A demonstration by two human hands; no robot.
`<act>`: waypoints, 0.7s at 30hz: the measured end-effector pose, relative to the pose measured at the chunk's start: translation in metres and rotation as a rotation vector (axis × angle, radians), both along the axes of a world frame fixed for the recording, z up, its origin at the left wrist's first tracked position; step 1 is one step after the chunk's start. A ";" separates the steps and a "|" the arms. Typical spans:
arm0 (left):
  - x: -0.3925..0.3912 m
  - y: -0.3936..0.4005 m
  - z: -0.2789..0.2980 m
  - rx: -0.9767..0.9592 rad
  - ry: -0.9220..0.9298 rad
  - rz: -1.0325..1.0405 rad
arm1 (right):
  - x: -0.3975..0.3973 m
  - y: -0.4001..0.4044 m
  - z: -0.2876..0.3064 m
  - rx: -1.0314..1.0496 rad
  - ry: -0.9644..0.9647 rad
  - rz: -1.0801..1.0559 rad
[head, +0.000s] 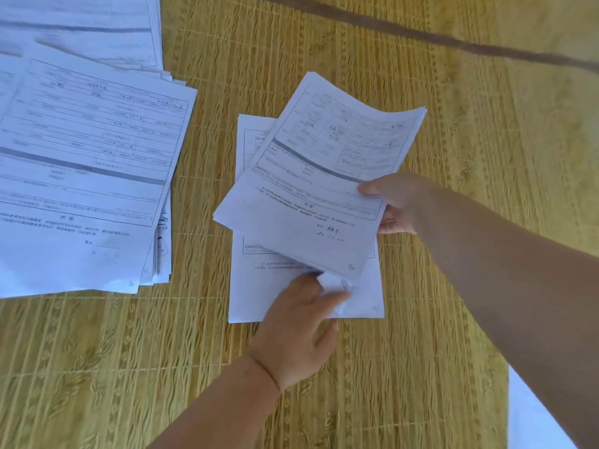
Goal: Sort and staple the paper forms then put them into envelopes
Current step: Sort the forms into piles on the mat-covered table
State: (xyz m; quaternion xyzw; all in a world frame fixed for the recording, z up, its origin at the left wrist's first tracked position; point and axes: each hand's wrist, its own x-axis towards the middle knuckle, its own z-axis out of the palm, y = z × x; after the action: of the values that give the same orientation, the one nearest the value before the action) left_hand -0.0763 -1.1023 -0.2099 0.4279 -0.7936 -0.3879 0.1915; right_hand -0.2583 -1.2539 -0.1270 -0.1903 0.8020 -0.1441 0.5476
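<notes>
Two hands (397, 202) (298, 325) on loose paper forms (321, 176).

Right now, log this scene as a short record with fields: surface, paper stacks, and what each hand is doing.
surface: woven bamboo mat
large stack: fanned forms at the left, untouched
small stack: flat forms at centre
lifted forms: tilted sheets above the small stack
right hand: pinches the lifted forms' right edge
left hand: pinches a bent paper corner by the small stack's lower edge
stapler, envelopes: none in view
</notes>
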 end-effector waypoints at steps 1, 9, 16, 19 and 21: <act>0.000 0.004 0.005 -0.027 -0.074 -0.140 | 0.000 0.003 -0.003 -0.013 -0.019 0.020; 0.045 0.015 0.022 0.148 -0.246 -0.422 | -0.023 0.022 -0.008 0.097 -0.063 0.301; 0.049 -0.003 0.038 0.257 -0.325 -0.510 | 0.016 0.046 -0.011 -0.006 0.026 0.235; 0.052 -0.005 0.038 0.246 -0.335 -0.541 | 0.020 0.048 -0.013 -0.056 -0.032 0.101; 0.057 -0.002 0.032 0.114 -0.335 -0.611 | 0.021 0.050 -0.014 -0.115 -0.034 0.073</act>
State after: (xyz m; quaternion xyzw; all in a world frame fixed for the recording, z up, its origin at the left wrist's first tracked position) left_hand -0.0197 -1.1046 -0.1783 0.2382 -0.8824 -0.3955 -0.0904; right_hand -0.2374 -1.2037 -0.1414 -0.2481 0.7755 -0.1729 0.5542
